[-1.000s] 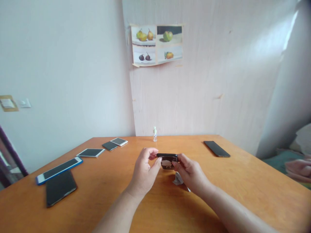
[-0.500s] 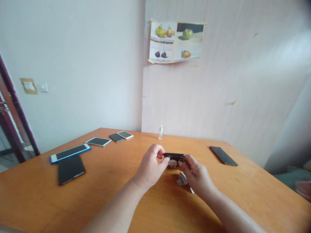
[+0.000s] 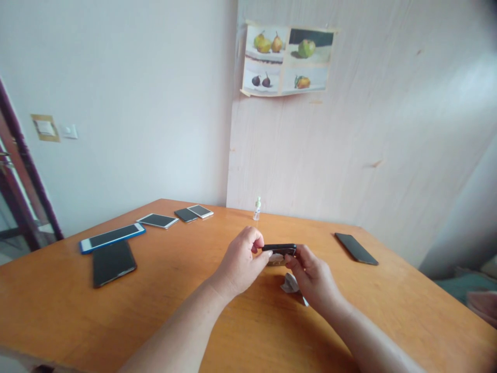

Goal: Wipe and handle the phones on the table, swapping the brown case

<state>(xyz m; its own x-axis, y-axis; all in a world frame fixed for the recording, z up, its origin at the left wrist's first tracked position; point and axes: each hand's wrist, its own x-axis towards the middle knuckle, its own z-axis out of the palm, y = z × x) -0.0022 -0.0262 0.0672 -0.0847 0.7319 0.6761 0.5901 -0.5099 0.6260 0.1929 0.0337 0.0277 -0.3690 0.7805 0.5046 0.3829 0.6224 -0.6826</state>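
A black phone (image 3: 278,249) is held up above the table, its glossy face turned toward me and tilted, with a pale reflection on it. My left hand (image 3: 244,261) pinches its left end between thumb and fingers. At the other end, my right hand (image 3: 313,274) grips it the same way, thumb on the near face. Beneath the phone and beside my right hand, a crumpled grey-white cloth or tissue (image 3: 290,284) lies on the table, partly hidden by that hand.
On the wooden table (image 3: 174,321), a blue-edged phone (image 3: 112,238) overlaps a dark phone (image 3: 114,263) at left. Behind them lie a white phone (image 3: 158,220) and two smaller ones (image 3: 194,213). A small clear bottle (image 3: 257,209) stands at the back; another dark phone (image 3: 356,248) lies right.
The phone has tipped slightly, so less of its face shows between my hands. Both hands keep their hold. The camera view has shifted a little.
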